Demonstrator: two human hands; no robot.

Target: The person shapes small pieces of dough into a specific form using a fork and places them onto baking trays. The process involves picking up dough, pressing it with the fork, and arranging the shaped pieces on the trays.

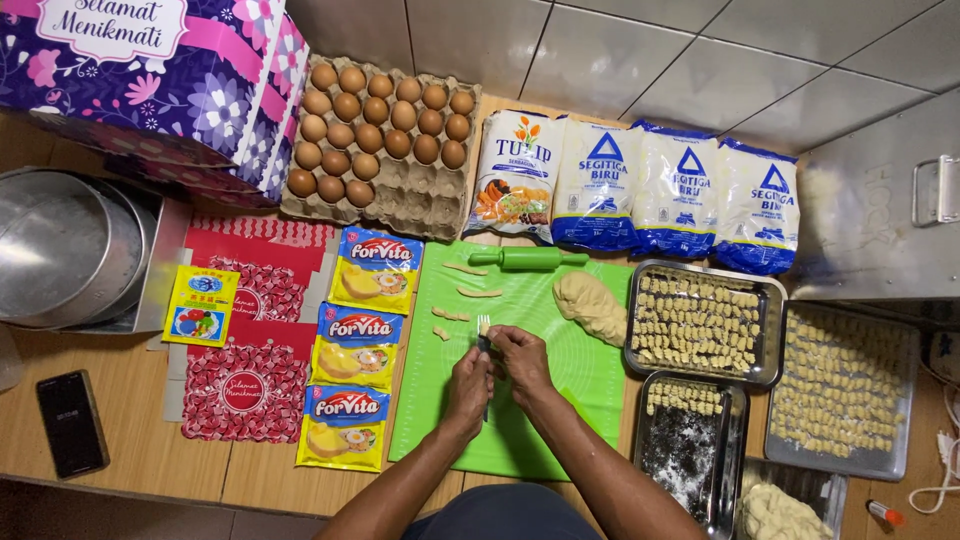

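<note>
Both forearms are reaching up from the bottom edge over the green silicone mat [520, 400], which is lying under the fingers. Beyond the fingertips a lump of dough [592, 305] is waiting, with a tray of ridged pieces [700, 320] off to their right. Left hand [470, 385] is curling closed around a fork [484, 335], while right hand [520, 358] is pinching a small bit of dough onto its tines; judging by this, shaping is underway, and rolling it off calls for light pressure
</note>
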